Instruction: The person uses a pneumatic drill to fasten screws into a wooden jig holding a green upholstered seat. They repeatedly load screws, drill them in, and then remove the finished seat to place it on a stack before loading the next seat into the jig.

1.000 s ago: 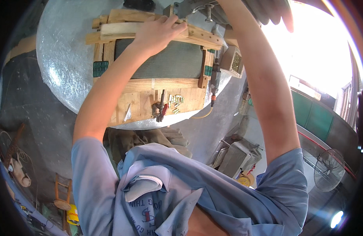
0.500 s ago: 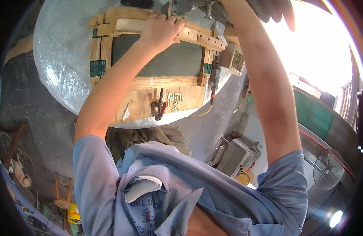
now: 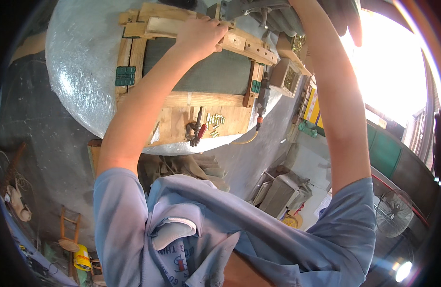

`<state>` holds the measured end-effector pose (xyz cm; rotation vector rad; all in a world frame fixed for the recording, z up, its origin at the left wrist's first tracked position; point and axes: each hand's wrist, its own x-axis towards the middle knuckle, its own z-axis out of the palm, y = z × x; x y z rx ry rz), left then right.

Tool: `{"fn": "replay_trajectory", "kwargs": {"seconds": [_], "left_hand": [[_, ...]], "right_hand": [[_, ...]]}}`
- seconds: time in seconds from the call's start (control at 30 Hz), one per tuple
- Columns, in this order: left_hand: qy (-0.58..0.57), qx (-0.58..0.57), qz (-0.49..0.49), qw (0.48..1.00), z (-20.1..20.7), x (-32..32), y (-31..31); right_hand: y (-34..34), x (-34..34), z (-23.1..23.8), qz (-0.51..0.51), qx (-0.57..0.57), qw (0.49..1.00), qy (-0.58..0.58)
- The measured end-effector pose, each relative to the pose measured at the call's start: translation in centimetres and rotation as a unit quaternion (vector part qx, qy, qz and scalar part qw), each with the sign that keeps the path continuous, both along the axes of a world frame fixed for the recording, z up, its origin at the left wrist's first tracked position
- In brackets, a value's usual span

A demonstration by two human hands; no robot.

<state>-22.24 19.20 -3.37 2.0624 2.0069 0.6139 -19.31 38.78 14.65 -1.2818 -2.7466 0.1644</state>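
Observation:
My left hand (image 3: 201, 37) is closed round a pale wooden rail (image 3: 165, 27) at the far side of a wooden frame (image 3: 196, 99). A dark green panel (image 3: 206, 76) lies inside the frame. My right forearm (image 3: 333, 86) reaches past the top edge, so its hand is out of sight. Close to the left fingers, a grey metal tool (image 3: 249, 7) stands over the rail; what works it is hidden. To the right of that hand, a wooden block with round holes (image 3: 259, 51) runs along the rail.
A hand tool with a red part (image 3: 196, 131) and several brass-coloured metal inserts (image 3: 213, 122) lie on the near board (image 3: 172, 122). An air tool (image 3: 262, 98) with a yellow hose hangs at the right. Beyond it stands a wooden box (image 3: 287, 79); a fan (image 3: 394, 213) is lower right.
The whole view has shifted slightly, and the frame appears a little further right. More of the grey metal tool and the wooden boxes shows. My left hand keeps its hold on the rail.

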Motion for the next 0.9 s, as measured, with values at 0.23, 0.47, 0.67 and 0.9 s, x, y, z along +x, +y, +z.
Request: {"fn": "replay_trajectory", "kwargs": {"seconds": [0.23,0.47,0.67,0.9], "left_hand": [[-0.02,-0.041,-0.02,0.999,1.0,0.3,0.1],[-0.029,-0.066,-0.016,0.997,0.9,-0.3,0.0],[-0.025,-0.061,-0.03,0.997,1.2,-0.6,0.0],[-0.028,-0.052,-0.009,0.998,0.8,-0.6,0.2]], "right_hand": [[5.3,-1.0,-6.3,0.026,0.139,0.984,0.107],[4.3,-2.5,-7.9,-0.033,0.103,0.971,0.212],[3.9,-2.6,-8.4,-0.053,0.089,0.968,0.228],[4.5,-2.0,-9.1,-0.054,0.1,0.956,0.27]]}}
